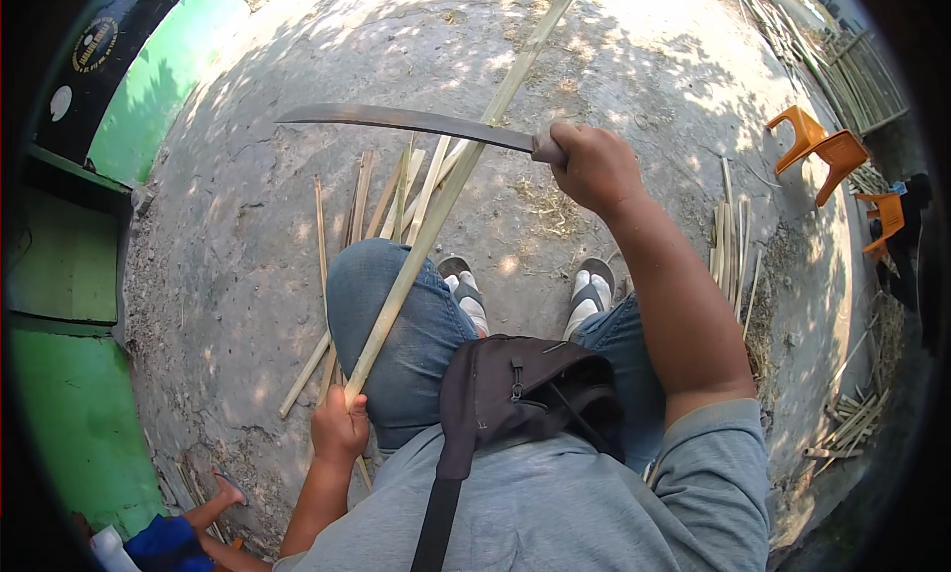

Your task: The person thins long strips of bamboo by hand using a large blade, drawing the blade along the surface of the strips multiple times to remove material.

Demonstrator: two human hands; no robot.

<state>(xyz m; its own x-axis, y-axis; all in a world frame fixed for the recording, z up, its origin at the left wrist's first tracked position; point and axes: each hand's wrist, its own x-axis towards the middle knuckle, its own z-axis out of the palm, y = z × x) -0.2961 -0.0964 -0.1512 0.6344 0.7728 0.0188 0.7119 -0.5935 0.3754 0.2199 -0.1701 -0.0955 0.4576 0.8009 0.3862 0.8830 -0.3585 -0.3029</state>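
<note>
My left hand (339, 425) is closed round the near end of a long split bamboo strip (426, 237). The strip slants across my left thigh and runs up and away to the right, past the top edge. In my right hand (597, 166) is the handle of a machete (416, 121), held out in front of me. Its long, slightly curved blade points left and crosses the strip in the picture; whether they touch I cannot tell. Several more bamboo strips (369, 198) lie on the ground beyond and beside my left knee.
Orange plastic stools (842, 161) stand at the right. Bamboo strips (730, 240) lie by my right knee, others (852, 423) farther right. Bamboo poles (852, 82) lean at the far right. A green wall (69, 414) lines the left. Another person's leg (210, 505) shows at lower left.
</note>
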